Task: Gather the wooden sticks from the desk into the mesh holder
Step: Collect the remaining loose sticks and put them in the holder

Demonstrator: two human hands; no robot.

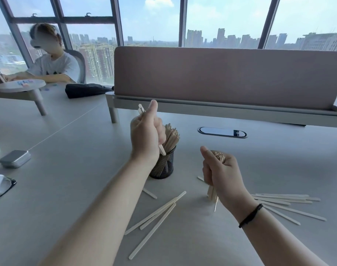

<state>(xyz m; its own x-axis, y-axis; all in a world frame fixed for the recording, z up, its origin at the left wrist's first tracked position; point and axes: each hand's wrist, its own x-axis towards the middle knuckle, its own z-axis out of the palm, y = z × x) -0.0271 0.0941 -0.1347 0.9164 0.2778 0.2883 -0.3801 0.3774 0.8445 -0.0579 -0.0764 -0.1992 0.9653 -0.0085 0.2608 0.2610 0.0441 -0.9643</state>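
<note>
Head view. Left hand (145,135) is curled round a single wooden stick (162,150), held upright just above and beside the mesh holder (162,166); the stick's lower tip is at the holder's rim. The holder stands mid-counter, already crowded with sticks (171,136) leaning to the right. Right hand (220,170) is fisted round a bundle of sticks (212,194), held roughly vertical, ends near or on the counter (67,169); contact cannot be confirmed.

Loose sticks remain: a group (156,214) near the front between the forearms, another fan (284,202) to the right behind the right wrist, one short piece (149,193) near the holder's base.

Handling, judged: sticks are thin, light, stiff, likely snap if bent; flat ones lie flush, so lift by an end or slide to pinch. A loosely held bundle may splay.

Room: counter is open in front and to the right. The holder looks light and nearly full, so it could tip. The divider panel (221,77) is well behind.
</note>
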